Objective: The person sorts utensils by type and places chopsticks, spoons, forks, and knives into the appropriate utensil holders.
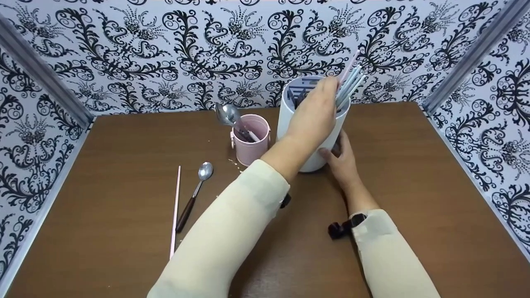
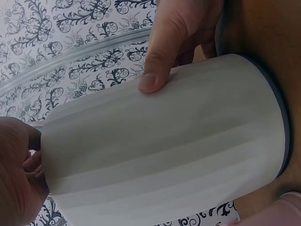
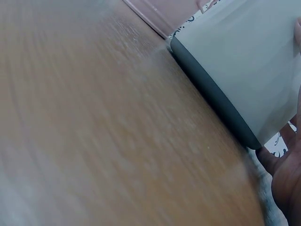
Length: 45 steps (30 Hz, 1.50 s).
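A tall white utensil holder (image 1: 287,116) stands upright, slightly tilted, with light-blue chopsticks (image 1: 351,87) bunched at its right side. My left hand (image 1: 316,109) reaches across over its rim, and its fingers appear to pinch a pink chopstick (image 1: 350,66) beside the blue ones; the fingertips are partly hidden. In the left wrist view the left hand's fingers curl by the rim. My right hand (image 1: 344,165) grips the holder low on its right side. Its thumb lies on the white wall in the left wrist view. The right wrist view shows the holder's dark base.
Left of the holder stands a pink cup (image 1: 248,153) with metal spoons (image 1: 228,114) leaning in it. A dark-handled spoon (image 1: 194,194) and another pink chopstick (image 1: 176,207) lie on the brown table (image 1: 124,174). Patterned walls enclose the back and sides.
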{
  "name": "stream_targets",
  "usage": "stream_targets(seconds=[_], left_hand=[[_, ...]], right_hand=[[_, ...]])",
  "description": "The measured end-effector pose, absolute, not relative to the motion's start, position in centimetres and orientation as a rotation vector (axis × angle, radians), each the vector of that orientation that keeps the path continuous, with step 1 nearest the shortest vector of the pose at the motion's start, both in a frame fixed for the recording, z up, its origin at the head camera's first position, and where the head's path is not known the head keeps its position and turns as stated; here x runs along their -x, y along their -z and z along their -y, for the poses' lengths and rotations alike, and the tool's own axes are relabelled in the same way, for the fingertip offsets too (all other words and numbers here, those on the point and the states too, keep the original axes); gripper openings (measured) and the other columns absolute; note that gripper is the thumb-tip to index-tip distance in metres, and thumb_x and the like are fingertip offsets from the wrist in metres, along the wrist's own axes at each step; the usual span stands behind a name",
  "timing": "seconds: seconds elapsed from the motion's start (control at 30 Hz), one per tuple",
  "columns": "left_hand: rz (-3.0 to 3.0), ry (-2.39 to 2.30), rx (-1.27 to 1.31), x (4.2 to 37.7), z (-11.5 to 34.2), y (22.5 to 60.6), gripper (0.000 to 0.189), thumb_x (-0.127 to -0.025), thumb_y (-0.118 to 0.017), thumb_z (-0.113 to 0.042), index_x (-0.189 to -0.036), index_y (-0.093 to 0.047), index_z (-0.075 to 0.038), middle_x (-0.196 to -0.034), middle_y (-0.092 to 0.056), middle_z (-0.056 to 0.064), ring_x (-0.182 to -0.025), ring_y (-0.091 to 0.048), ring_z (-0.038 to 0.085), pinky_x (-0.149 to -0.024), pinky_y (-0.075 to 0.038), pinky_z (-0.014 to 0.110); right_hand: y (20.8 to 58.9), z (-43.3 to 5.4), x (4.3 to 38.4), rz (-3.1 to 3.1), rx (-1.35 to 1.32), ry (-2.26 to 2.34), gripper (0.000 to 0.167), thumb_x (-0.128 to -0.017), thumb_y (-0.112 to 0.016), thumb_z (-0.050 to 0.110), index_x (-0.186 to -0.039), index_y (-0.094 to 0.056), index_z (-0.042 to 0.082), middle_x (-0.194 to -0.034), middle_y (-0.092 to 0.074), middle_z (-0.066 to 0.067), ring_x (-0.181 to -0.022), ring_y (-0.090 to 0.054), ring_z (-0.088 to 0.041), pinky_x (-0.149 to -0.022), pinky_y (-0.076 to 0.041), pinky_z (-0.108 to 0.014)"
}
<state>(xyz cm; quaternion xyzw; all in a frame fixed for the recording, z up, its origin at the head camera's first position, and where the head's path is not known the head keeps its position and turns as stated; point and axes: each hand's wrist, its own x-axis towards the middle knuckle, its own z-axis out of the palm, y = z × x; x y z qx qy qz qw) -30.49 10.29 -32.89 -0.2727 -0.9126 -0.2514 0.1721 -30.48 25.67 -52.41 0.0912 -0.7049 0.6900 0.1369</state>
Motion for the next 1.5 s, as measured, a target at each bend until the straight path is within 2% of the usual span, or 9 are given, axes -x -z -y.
stream_targets(seconds=[0.1, 0.23, 0.37, 0.5, 0.73, 0.87, 1.1, 1.3, 1.5], left_hand=[[2.594, 0.681, 0.768, 30.4, -10.3, 33.1, 0.031, -0.104, -0.05, -0.006, -0.135, -0.048, -0.005, -0.125, -0.062, 0.008, -0.114, -0.068, 0.022, -0.1, -0.057, 0.03], [2.606, 0.666, 0.766, 30.5, -10.3, 33.1, 0.034, -0.105, -0.049, -0.007, -0.139, -0.047, -0.005, -0.127, -0.062, 0.009, -0.115, -0.068, 0.023, -0.099, -0.058, 0.029], [2.619, 0.692, 0.767, 30.6, -10.2, 33.2, 0.034, -0.107, -0.048, -0.01, -0.141, -0.046, -0.006, -0.127, -0.063, 0.008, -0.116, -0.067, 0.022, -0.1, -0.057, 0.028], [2.6, 0.703, 0.777, 30.5, -10.1, 33.5, 0.037, -0.108, -0.045, -0.011, -0.145, -0.045, -0.005, -0.132, -0.062, 0.009, -0.119, -0.065, 0.022, -0.103, -0.055, 0.028], [2.545, 0.695, 0.806, 30.0, -9.8, 33.8, 0.037, -0.106, -0.044, -0.01, -0.142, -0.048, -0.003, -0.131, -0.061, 0.01, -0.123, -0.062, 0.02, -0.108, -0.051, 0.025], [2.529, 0.692, 0.816, 29.7, -9.7, 33.9, 0.039, -0.106, -0.045, -0.01, -0.144, -0.048, -0.002, -0.135, -0.061, 0.011, -0.128, -0.061, 0.021, -0.112, -0.048, 0.024], [2.458, 0.697, 0.852, 29.1, -9.3, 34.3, 0.04, -0.106, -0.046, -0.01, -0.144, -0.049, -0.001, -0.133, -0.062, 0.012, -0.124, -0.061, 0.021, -0.111, -0.049, 0.024], [2.338, 0.771, 0.877, 28.3, -8.9, 35.0, 0.033, -0.105, -0.048, -0.01, -0.136, -0.054, -0.001, -0.122, -0.063, 0.011, -0.113, -0.062, 0.022, -0.099, -0.057, 0.027], [2.191, 0.819, 0.909, 27.4, -8.5, 35.7, 0.029, -0.104, -0.049, -0.007, -0.13, -0.057, 0.001, -0.115, -0.062, 0.012, -0.106, -0.06, 0.025, -0.094, -0.057, 0.03]], right_hand=[[52.4, -25.7, 30.4, 2.051, -0.256, -1.988, 0.105, -0.085, -0.082, 0.052, -0.164, -0.026, 0.011, -0.16, -0.043, -0.01, -0.14, -0.05, -0.028, -0.105, -0.05, -0.026], [52.2, -25.6, 30.5, 2.071, -0.229, -1.983, 0.089, -0.092, -0.076, 0.028, -0.164, -0.026, 0.01, -0.16, -0.043, -0.013, -0.141, -0.049, -0.028, -0.107, -0.048, -0.029], [51.3, -25.2, 30.1, 2.103, -0.191, -1.977, 0.086, -0.091, -0.068, 0.012, -0.164, -0.023, 0.006, -0.161, -0.04, -0.017, -0.143, -0.047, -0.03, -0.111, -0.044, -0.035], [50.1, -24.8, 29.2, 2.135, -0.175, -1.962, 0.088, -0.092, -0.069, 0.016, -0.164, -0.022, 0.002, -0.161, -0.04, -0.02, -0.143, -0.047, -0.033, -0.113, -0.044, -0.038], [51.9, -25.4, 30.2, 2.066, -0.227, -2.039, 0.105, -0.087, -0.082, 0.042, -0.165, -0.02, 0.008, -0.163, -0.038, -0.018, -0.145, -0.044, -0.036, -0.111, -0.045, -0.035], [52.2, -25.6, 30.4, 2.067, -0.223, -2.016, 0.099, -0.088, -0.081, 0.04, -0.164, -0.025, 0.011, -0.159, -0.043, -0.013, -0.142, -0.048, -0.032, -0.107, -0.048, -0.032], [52.3, -25.7, 30.5, 2.086, -0.228, -1.98, 0.102, -0.086, -0.081, 0.049, -0.164, -0.026, 0.012, -0.161, -0.042, -0.01, -0.143, -0.048, -0.029, -0.114, -0.044, -0.046], [52.2, -25.9, 30.4, 2.094, -0.222, -1.974, 0.092, -0.091, -0.078, 0.032, -0.164, -0.026, 0.01, -0.163, -0.039, -0.012, -0.144, -0.046, -0.03, -0.116, -0.042, -0.042], [52.1, -25.8, 30.4, 2.079, -0.226, -1.985, 0.089, -0.09, -0.075, 0.021, -0.164, -0.027, 0.009, -0.163, -0.039, -0.012, -0.145, -0.045, -0.028, -0.114, -0.043, -0.037]])
